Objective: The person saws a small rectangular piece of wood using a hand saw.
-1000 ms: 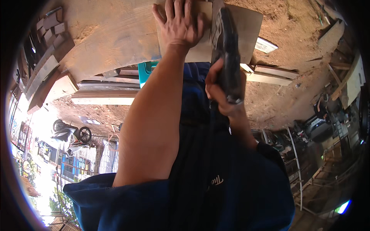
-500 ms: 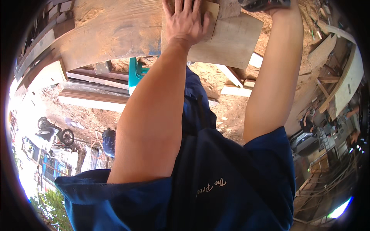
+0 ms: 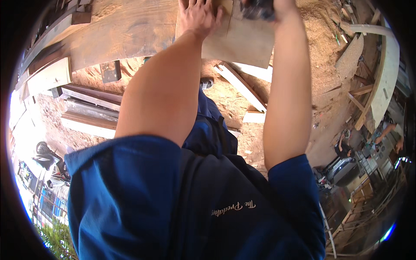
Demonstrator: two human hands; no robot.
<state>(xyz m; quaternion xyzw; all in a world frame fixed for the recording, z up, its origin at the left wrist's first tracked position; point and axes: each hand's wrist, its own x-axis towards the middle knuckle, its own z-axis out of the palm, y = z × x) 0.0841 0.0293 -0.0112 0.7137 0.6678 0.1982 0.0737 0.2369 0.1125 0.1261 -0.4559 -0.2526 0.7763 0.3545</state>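
Note:
My left hand (image 3: 197, 18) lies with its fingers spread on a thin wooden piece (image 3: 222, 19). That piece rests on a pale sheet of plywood (image 3: 249, 45), and both sit on a wide, dusty wooden board (image 3: 130, 32). The upper edge of the head view cuts off my left fingertips. To the right, my right hand (image 3: 284, 6) is closed on a dark tool (image 3: 258, 9) over the plywood's right part. Motion blur and the picture's edge hide the exact kind of tool.
Sawdust covers the ground (image 3: 323, 65). Wooden offcuts (image 3: 242, 86) lie below the plywood, and stacked planks (image 3: 93, 102) are at the left. A long curved board (image 3: 388, 86) stands at the right. Another person (image 3: 344, 145) is far off at the right.
My right hand has moved left with the dark tool, from beyond the plywood's right corner to over it. My left hand stays on the thin wooden piece. The whole view has shifted.

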